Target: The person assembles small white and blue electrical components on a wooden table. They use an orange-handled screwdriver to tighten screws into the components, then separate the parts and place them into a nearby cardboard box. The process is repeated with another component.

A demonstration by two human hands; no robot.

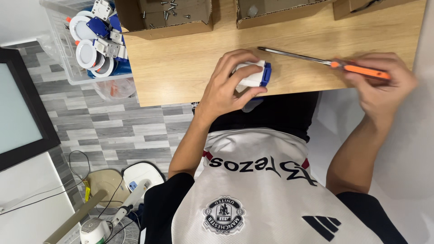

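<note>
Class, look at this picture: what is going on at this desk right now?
A person sits at a wooden desk. Their left hand grips a small white and blue plastic unit at the desk's near edge. Their right hand holds an orange-handled screwdriver, its shaft pointing left above the desk, the tip clear of the unit. A cardboard box with loose screws sits at the back, and a clear bin of similar parts stands beside the desk.

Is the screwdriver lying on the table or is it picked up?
Picked up. The right hand grips the screwdriver by its orange handle, and the metal shaft angles out over the wooden table, toward the cardboard box of screws.
</note>
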